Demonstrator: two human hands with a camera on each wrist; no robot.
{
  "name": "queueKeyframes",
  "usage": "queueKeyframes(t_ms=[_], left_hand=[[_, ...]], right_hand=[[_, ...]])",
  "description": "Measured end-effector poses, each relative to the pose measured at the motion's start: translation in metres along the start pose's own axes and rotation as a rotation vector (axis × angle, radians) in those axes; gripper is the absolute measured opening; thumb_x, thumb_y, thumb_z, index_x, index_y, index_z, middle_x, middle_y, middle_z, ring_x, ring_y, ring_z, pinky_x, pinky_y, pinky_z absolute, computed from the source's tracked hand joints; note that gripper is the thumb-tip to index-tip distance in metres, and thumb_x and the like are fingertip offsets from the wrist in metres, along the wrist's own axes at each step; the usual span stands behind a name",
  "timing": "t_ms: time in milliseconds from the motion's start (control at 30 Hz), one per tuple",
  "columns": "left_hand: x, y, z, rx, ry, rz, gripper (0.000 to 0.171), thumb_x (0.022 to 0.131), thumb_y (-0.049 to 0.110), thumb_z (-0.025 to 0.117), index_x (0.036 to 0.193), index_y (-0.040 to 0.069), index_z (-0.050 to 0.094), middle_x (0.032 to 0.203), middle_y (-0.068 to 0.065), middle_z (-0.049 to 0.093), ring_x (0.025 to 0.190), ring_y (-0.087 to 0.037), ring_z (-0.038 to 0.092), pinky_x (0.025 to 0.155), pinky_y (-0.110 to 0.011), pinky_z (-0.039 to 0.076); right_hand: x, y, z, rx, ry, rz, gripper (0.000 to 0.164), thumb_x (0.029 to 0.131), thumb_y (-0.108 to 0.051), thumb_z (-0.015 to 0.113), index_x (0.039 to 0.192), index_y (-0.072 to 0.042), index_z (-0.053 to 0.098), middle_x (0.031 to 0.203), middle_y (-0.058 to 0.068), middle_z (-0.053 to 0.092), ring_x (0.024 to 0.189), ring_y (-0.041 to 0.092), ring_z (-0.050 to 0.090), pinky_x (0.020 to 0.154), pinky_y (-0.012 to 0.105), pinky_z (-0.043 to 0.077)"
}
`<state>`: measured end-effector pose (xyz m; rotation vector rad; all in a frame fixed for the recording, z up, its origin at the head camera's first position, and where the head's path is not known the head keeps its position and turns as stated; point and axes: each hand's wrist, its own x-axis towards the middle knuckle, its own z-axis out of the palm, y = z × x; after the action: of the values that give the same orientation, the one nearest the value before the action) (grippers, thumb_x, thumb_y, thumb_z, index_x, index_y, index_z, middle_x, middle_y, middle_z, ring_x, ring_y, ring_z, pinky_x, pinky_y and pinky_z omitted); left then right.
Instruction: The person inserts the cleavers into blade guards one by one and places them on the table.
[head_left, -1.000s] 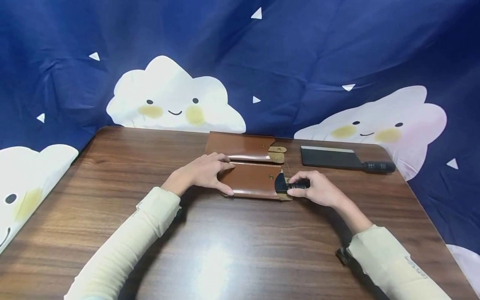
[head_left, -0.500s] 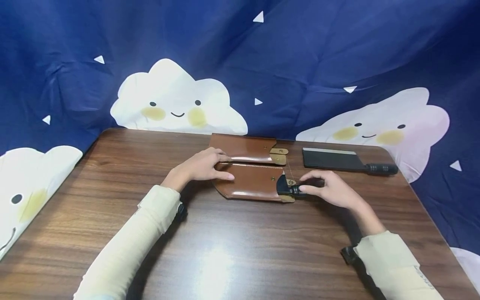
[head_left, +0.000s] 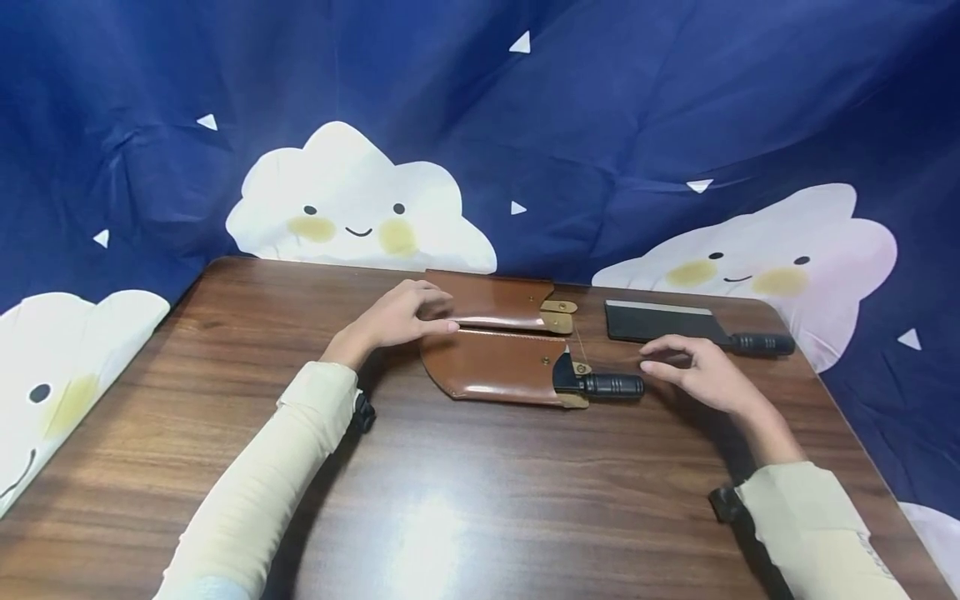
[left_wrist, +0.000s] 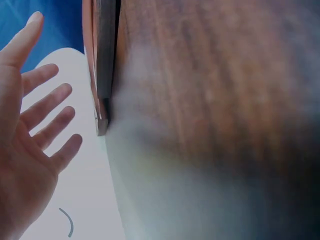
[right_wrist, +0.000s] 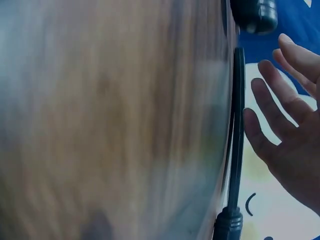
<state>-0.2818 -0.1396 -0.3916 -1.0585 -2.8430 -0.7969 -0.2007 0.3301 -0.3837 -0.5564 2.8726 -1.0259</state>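
Observation:
In the head view a brown leather sheath (head_left: 502,367) lies on the table with a knife in it. Its ribbed black handle (head_left: 613,386) sticks out to the right, and most of the blade is hidden inside. My left hand (head_left: 397,318) is over the sheath's left end, fingers loosely bent and holding nothing. To the right of the handle my right hand (head_left: 697,371) hangs apart from it, fingers relaxed. Both palms, the left hand (left_wrist: 35,115) and the right hand (right_wrist: 290,115), show bare in the wrist views.
A second brown leather sheath (head_left: 495,302) with tan snap straps lies just behind the first. At the back right a black cleaver (head_left: 660,321) lies bare, handle pointing right. A blue cloud-print curtain (head_left: 562,125) hangs along the far edge of the wooden table (head_left: 585,500).
My right hand has let go of the knife handle and moved right, leaving it uncovered. My left hand has lifted off the front sheath and shifted slightly back and left.

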Motion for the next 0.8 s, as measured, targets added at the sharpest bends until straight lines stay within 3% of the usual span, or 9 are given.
queueKeyframes(t_ms=[233,367,500,700,800], left_hand=[[0.007,-0.005,0.0,-0.051,0.041,-0.049,0.064,0.091,0.045,0.073,0.135,-0.001,0.063,0.135,-0.015,0.061,0.13,-0.03,0.051,0.112,-0.042,0.035],[0.016,-0.01,0.002,-0.119,0.066,-0.065,0.065,0.09,0.043,0.075,0.136,-0.001,0.062,0.136,-0.014,0.062,0.132,-0.028,0.051,0.112,-0.041,0.036],[0.021,-0.015,0.004,-0.095,0.077,-0.092,0.068,0.088,0.045,0.076,0.137,0.0,0.061,0.138,-0.014,0.061,0.134,-0.029,0.05,0.113,-0.042,0.036],[0.027,-0.016,0.005,-0.07,0.059,-0.126,0.074,0.084,0.048,0.079,0.139,0.002,0.06,0.139,-0.012,0.06,0.134,-0.028,0.049,0.113,-0.041,0.035],[0.033,-0.016,0.006,-0.08,0.058,-0.116,0.074,0.083,0.048,0.08,0.139,0.004,0.061,0.139,-0.01,0.061,0.134,-0.026,0.05,0.113,-0.04,0.035]], right_hand=[[0.001,0.007,-0.011,-0.039,0.108,-0.004,0.028,0.094,-0.02,0.074,0.117,-0.003,0.072,0.112,0.015,0.071,0.099,0.017,0.065,0.079,0.019,0.049],[0.003,0.01,-0.017,-0.082,0.192,0.019,0.028,0.093,-0.022,0.076,0.114,-0.003,0.073,0.112,0.016,0.071,0.101,0.021,0.063,0.082,0.029,0.049],[0.004,0.015,-0.02,-0.106,0.28,0.042,0.028,0.093,-0.025,0.076,0.111,-0.004,0.075,0.113,0.017,0.071,0.103,0.028,0.062,0.084,0.038,0.045],[0.004,0.026,-0.028,-0.119,0.317,0.075,0.03,0.091,-0.029,0.077,0.111,-0.006,0.075,0.116,0.017,0.071,0.097,0.005,0.058,0.082,0.03,0.043],[0.002,0.03,-0.033,-0.128,0.311,0.075,0.031,0.091,-0.029,0.077,0.112,-0.005,0.075,0.116,0.018,0.07,0.095,0.008,0.059,0.08,0.028,0.043]])
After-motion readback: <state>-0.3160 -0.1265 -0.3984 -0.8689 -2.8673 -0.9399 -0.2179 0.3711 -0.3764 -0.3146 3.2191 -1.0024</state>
